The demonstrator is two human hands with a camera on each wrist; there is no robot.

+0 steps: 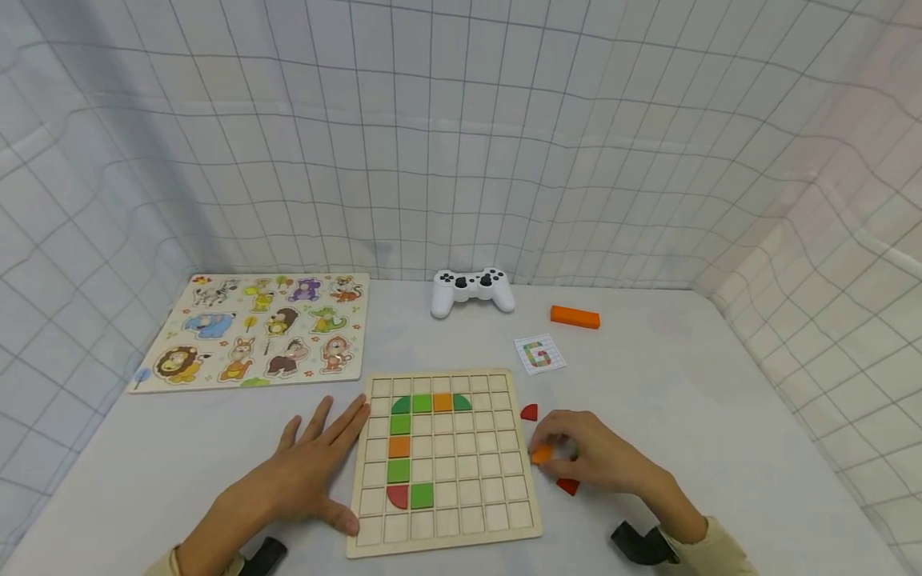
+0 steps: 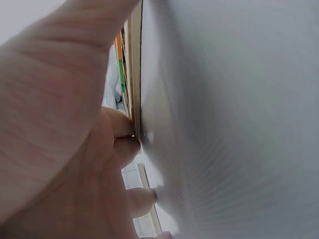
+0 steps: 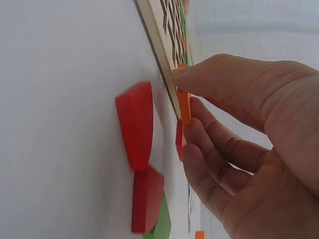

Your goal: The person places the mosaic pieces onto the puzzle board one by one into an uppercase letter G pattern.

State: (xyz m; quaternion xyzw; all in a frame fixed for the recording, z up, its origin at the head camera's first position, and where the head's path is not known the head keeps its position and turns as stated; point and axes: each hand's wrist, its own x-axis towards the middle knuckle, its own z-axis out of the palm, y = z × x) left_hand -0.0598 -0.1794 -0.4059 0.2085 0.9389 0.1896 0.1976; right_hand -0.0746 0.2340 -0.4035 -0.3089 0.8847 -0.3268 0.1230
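Observation:
A wooden grid board (image 1: 467, 466) lies on the table, with green, orange and red tiles set in a bent line across its upper and left cells. My left hand (image 1: 306, 480) rests spread at the board's left edge, fingertips and thumb touching it. Beyond the right edge, my right hand (image 1: 601, 456) pinches an orange tile (image 3: 184, 107) between thumb and fingers, close against the board's side. Beneath that hand lie red tiles (image 3: 137, 124) and a green tile (image 3: 162, 219), partly hidden in the head view. Another red quarter-round tile (image 1: 529, 412) lies just above it.
A small pattern card (image 1: 540, 354) lies beyond the board's upper right corner. Farther back are an orange block (image 1: 575, 318) and a white game controller (image 1: 471, 292). An animal picture puzzle (image 1: 356, 336) occupies the back left. Grid-patterned cloth walls surround the table.

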